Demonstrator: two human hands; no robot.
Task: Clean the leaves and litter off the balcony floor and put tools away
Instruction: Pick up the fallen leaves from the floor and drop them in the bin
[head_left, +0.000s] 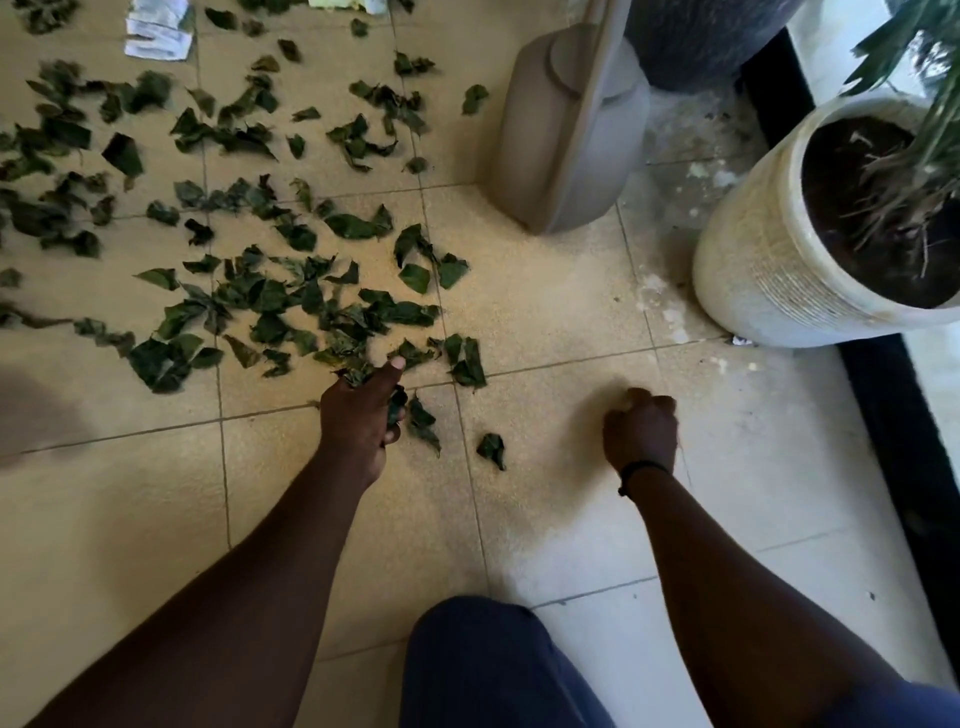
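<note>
Two hands | left hand (358, 410) grip clutches leaves (291, 306) | right hand (641, 428) fist curled, empty, apart

Single head-worn view, steeply down and forward, close over the tiled floor (545, 322).

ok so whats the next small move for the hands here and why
Probably the right hand, curled and seemingly empty, should reach left for the loose leaf on the tile nearby. The left hand already grips a clump of leaves, and many more leaves lie scattered beyond.
</note>
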